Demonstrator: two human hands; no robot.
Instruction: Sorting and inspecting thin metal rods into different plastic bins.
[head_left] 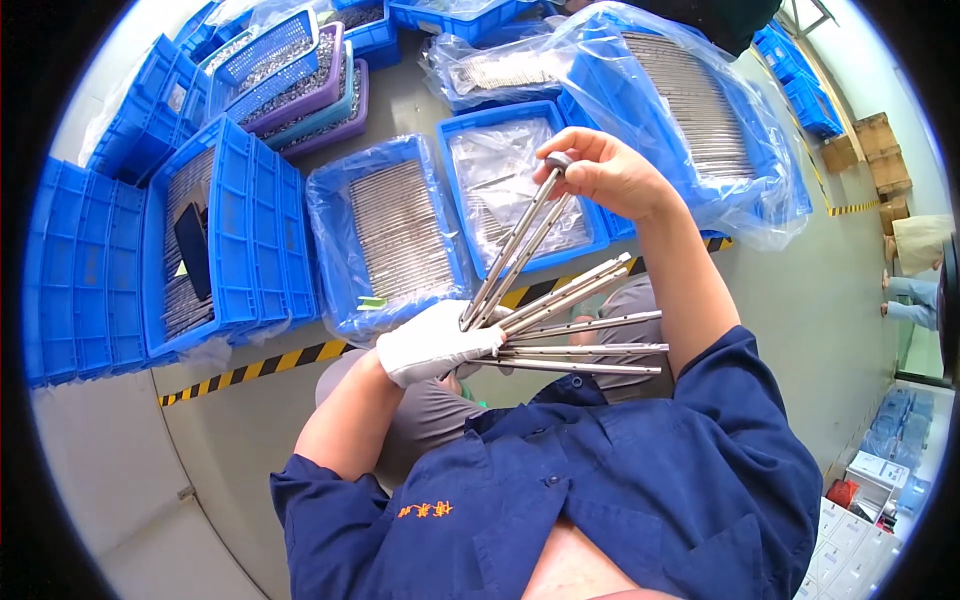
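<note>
My left hand, in a white glove, is closed around one end of a fanned bundle of slim metal rods. Small dark holes or marks run along several of these rods. My right hand is bare and raised above the fan, its thumb and fingers pinching a small dark round piece. That piece sits at the upper tip of one tilted rod; whether it is fixed on or only touching, I cannot tell. The rods' lower ends are hidden in the glove.
Ahead stand blue crates with plastic liners: a left crate and a large right crate hold rows of rods. Stacked blue crates rise at left, beside baskets of small metal parts. Yellow-black tape crosses the floor.
</note>
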